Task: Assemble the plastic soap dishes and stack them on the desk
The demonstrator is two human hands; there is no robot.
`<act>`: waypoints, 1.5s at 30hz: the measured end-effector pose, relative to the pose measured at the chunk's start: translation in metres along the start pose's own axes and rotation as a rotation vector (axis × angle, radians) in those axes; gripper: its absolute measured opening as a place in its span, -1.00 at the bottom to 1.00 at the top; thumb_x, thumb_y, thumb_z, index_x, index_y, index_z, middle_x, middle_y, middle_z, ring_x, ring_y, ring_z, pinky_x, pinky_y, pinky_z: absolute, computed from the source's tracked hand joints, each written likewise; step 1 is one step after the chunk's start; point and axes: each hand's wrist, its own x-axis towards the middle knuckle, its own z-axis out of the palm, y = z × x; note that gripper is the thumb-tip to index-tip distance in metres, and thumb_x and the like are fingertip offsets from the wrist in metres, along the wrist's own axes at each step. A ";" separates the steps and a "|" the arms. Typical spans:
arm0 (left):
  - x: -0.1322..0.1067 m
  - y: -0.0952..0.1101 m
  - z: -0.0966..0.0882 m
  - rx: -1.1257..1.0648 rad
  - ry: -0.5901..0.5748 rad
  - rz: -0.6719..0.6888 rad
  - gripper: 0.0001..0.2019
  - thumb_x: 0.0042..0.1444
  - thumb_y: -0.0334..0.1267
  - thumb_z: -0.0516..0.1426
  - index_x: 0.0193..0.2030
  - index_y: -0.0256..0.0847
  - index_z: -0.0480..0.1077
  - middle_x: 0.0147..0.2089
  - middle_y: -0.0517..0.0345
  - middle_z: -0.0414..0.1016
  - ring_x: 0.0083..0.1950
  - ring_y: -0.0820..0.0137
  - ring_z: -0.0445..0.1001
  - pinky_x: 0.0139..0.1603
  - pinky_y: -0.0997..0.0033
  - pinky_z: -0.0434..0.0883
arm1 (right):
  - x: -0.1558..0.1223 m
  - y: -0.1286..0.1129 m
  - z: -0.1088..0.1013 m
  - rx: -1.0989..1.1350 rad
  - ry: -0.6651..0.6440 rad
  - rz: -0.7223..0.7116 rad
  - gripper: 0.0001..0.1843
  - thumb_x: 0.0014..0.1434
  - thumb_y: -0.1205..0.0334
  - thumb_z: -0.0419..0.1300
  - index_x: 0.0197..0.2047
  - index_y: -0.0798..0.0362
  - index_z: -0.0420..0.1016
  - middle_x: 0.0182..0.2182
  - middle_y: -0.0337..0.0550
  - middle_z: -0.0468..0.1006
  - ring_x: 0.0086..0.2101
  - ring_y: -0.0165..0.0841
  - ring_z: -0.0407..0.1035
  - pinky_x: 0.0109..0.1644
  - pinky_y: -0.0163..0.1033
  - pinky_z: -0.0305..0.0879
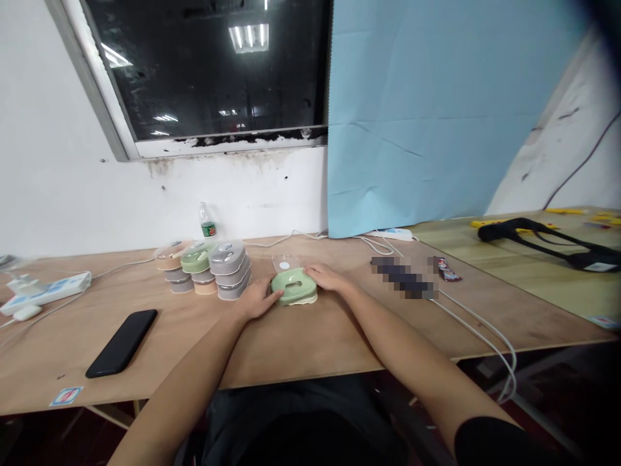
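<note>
A small green box (294, 286) with a cream base lies on the wooden table (291, 343) in front of me. My left hand (257, 299) rests against its left side, thumb touching the lid, fingers curled. On the box's right edge lies my right hand (326, 277), fingers bent over it. Just behind the green box sits a clear lid (285, 262). To the left stand stacks of similar boxes (206, 266) in grey, green and tan.
A black phone (122, 342) lies at the front left. A white power strip (46, 290) with plugs is at the far left. A water bottle (207, 222) stands by the wall. White cables (478, 323) run right; a black strap (548, 241) lies on the neighbouring table.
</note>
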 end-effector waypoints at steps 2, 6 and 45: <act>0.000 0.000 -0.001 0.008 -0.024 -0.002 -0.42 0.21 0.08 -0.06 0.28 -0.19 0.15 0.12 -0.04 0.41 0.08 0.16 0.41 0.08 0.19 0.32 | -0.001 0.000 -0.001 0.001 -0.056 0.032 -0.56 0.24 -0.02 -0.07 -0.43 0.10 0.43 -0.64 -0.21 0.39 -0.59 -0.42 0.25 -0.50 -0.34 0.06; 0.001 -0.002 0.000 0.019 -0.050 0.035 -0.43 0.24 0.09 -0.10 0.30 -0.14 0.11 0.23 0.01 0.32 0.17 0.18 0.34 0.16 0.19 0.26 | 0.000 0.004 -0.001 0.014 -0.153 0.076 -0.63 0.19 -0.04 0.03 -0.30 0.09 0.46 -0.62 -0.23 0.41 -0.64 -0.43 0.22 -0.57 -0.35 0.05; -0.001 -0.006 0.007 0.098 -0.016 -0.080 -0.30 0.15 0.23 -0.08 0.27 -0.22 0.16 0.24 -0.10 0.29 0.21 0.11 0.30 0.19 0.15 0.24 | 0.012 0.026 0.002 -0.080 0.307 0.075 -0.67 0.24 0.13 -0.08 -0.39 0.09 0.40 -0.44 -0.12 0.51 -0.42 -0.37 0.34 -0.34 -0.32 0.11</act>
